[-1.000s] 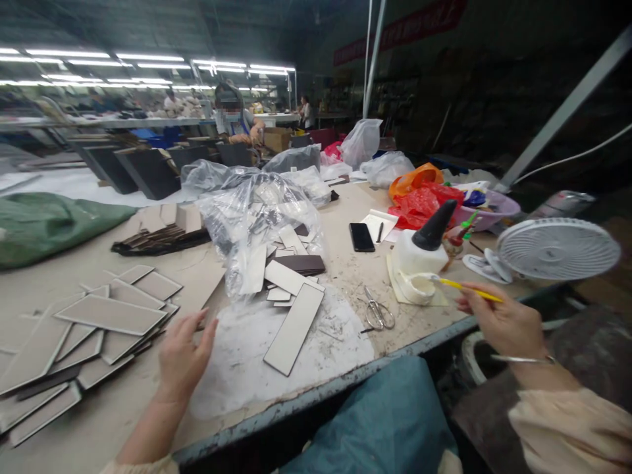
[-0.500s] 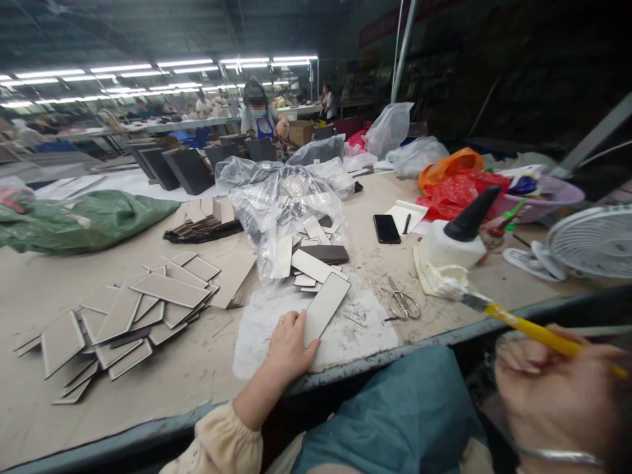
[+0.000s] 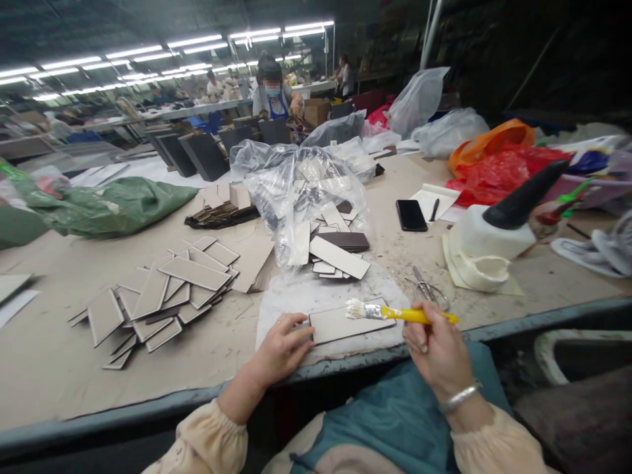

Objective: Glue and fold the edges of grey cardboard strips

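Note:
My right hand (image 3: 437, 342) is closed round the yellow handle of a paintbrush (image 3: 399, 315). White paste coats its bristles, which are over a pale rectangular panel (image 3: 336, 326) with dark edges; whether they touch it I cannot tell. That panel lies on a stained white sheet (image 3: 291, 296) at the table's near edge. With bent fingers and thumb, my left hand (image 3: 284, 349) holds the panel's left end. More such panels (image 3: 340, 257) spill from a clear plastic bag (image 3: 316, 178) just beyond. A heap of grey-beige panels (image 3: 162, 289) is to the left.
Scissors (image 3: 427, 286) lie right of the sheet, near a cut-open white jug (image 3: 481, 263) with a black cone on top. A phone (image 3: 411, 215) and a red bag (image 3: 503, 174) are farther back. A green bag (image 3: 118, 207) is at left. Across the table sits a person (image 3: 271, 99).
My right hand has brought the brush from the white jug leftward over the panel. The panel has turned from slanting to nearly level, its left end still in my left hand. The view has shifted right.

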`<state>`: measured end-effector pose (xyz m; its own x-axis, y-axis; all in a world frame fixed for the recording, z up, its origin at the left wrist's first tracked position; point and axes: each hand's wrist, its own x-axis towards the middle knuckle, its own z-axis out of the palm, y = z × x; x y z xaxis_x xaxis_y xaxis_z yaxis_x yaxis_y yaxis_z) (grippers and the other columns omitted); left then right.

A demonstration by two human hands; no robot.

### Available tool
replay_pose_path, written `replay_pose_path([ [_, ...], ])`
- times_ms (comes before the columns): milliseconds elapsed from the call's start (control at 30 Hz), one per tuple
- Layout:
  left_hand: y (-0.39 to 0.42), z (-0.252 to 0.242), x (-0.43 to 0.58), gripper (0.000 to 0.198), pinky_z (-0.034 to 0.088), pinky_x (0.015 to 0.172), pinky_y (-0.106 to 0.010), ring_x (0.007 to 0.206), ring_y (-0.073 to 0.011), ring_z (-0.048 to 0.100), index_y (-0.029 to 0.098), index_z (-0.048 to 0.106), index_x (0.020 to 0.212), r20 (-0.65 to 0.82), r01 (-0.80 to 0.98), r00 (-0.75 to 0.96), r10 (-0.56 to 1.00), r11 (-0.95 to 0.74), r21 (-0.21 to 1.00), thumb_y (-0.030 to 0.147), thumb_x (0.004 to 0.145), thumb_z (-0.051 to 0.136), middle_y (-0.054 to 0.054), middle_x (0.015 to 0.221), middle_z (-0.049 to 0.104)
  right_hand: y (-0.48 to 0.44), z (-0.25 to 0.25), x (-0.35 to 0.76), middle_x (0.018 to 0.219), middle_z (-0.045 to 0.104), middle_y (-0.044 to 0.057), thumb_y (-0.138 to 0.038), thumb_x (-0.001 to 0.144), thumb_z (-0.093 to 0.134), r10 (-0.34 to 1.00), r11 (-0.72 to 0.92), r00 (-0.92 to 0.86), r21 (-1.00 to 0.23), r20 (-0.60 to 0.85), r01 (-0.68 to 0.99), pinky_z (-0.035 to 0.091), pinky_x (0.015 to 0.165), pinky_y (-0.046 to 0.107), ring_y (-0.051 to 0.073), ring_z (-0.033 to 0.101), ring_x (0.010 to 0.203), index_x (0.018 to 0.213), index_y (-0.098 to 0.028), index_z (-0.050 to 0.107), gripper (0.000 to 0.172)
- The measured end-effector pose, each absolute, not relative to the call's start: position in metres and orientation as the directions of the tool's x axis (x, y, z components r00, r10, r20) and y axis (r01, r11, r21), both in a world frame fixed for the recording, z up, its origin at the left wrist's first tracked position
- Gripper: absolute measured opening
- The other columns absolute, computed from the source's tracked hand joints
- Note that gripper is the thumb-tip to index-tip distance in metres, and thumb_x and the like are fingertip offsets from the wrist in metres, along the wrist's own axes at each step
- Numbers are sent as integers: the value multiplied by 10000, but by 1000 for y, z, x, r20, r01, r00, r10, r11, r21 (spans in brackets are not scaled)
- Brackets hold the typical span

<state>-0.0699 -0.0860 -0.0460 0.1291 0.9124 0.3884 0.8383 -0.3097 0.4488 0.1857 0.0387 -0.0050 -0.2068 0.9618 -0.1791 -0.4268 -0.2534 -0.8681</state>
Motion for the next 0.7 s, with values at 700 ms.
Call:
replay_pose_path([
  [700,-81,-63,-67,153,538,795,-328,911,-172,611,185,655,961,450,783,168,877,-395,480,150,842,566,-69,916,679,23,-26,147,547,523,-27,-452,879,491,854,-4,-513,-988,-85,158,393,442,228,111,476,460,976,-164,592,320],
])
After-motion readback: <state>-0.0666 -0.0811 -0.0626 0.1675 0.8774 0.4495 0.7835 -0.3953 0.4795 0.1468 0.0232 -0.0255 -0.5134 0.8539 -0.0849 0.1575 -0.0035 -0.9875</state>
